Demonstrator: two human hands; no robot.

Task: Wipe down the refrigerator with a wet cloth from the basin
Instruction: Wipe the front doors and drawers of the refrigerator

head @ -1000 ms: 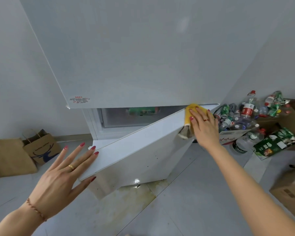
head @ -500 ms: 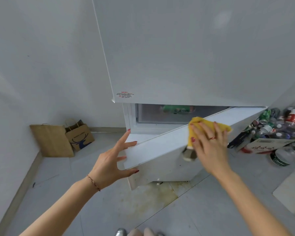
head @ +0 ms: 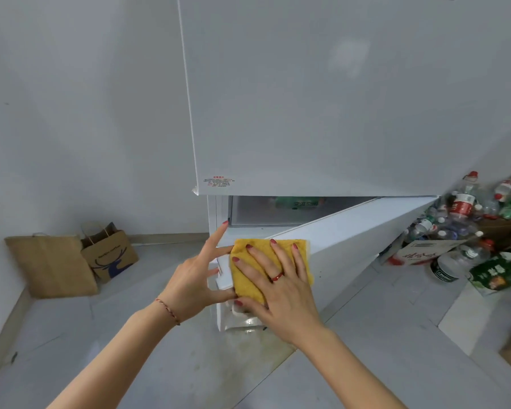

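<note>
Pressing flat, the right hand (head: 281,287) spreads straight fingers over the soft, limp cloth (head: 248,278). Left hand (head: 194,286), fingers loose and uncurled, steadies the lower fridge door (head: 351,231) edge. Cloth likely slides easily; palm-center pressure suits it.

**Open floor left, clutter right**

Bare grey tiled floor (head: 165,364) lies near and left. The half-open white lower refrigerator door (head: 366,231) juts across the middle. Two brown paper bags (head: 71,261) fill the far-left corner; a heap of plastic bottles (head: 466,214) and cardboard boxes crowds the right.
</note>
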